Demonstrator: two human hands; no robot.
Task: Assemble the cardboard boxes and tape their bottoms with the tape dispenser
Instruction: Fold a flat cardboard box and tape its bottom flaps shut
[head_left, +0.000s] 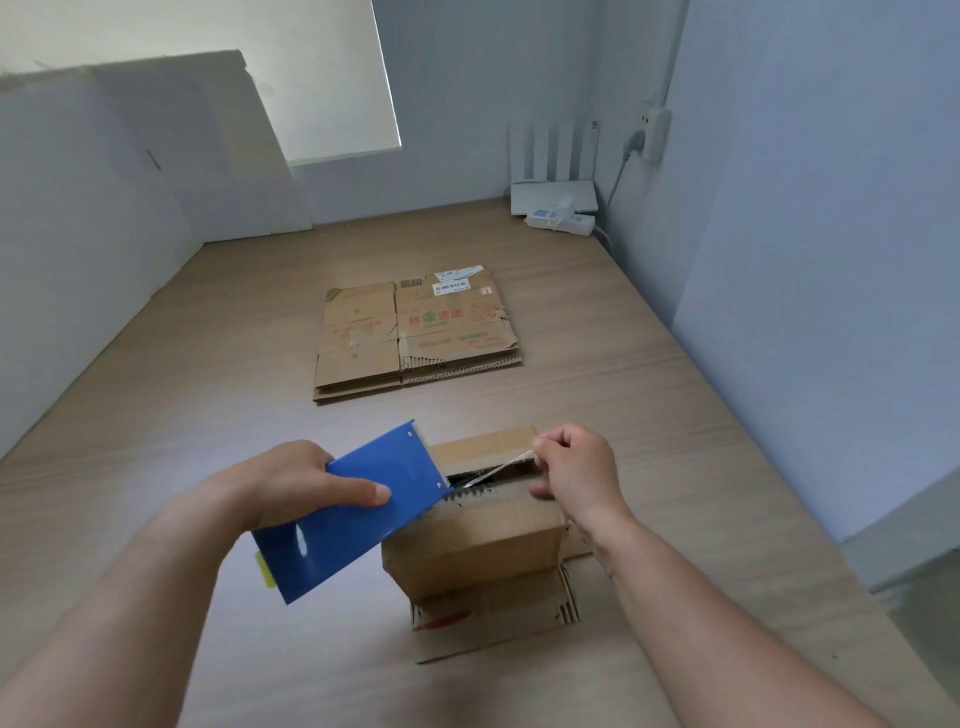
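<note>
1. The tape dispenser (358, 506), a blue flat-sided tool, is being held just above and left of the cardboard box (483, 530). Its long axis is running from lower left, near the person, up to the right. Its toothed end is pointing at the gap between the box's upturned flaps.
2. The left hand (306, 483) is gripping the dispenser, with the thumb lying across the blue side plate. The right hand (576, 475) is pinching the free end of the tape strip (498, 470) between thumb and curled fingers, above the box's far right corner.
3. The strip is stretching from the dispenser's teeth across the dark gap, slanting up to the right.
4. The box is standing on the wooden surface (208, 364) in front of the person, with its lower flaps splaying out towards them.
5. Counted: one dispenser, one upright box, two hands and one pile of flattened boxes (415, 338) lying well beyond the upright box.
6. How many sheets are lying in that pile cannot be told, as only layered edges are showing.
7. The tape roll is sitting hidden behind the blue plate, and the left fingers are hiding behind the dispenser. A small yellow part (266, 569) is peeking out at its near end.
</note>
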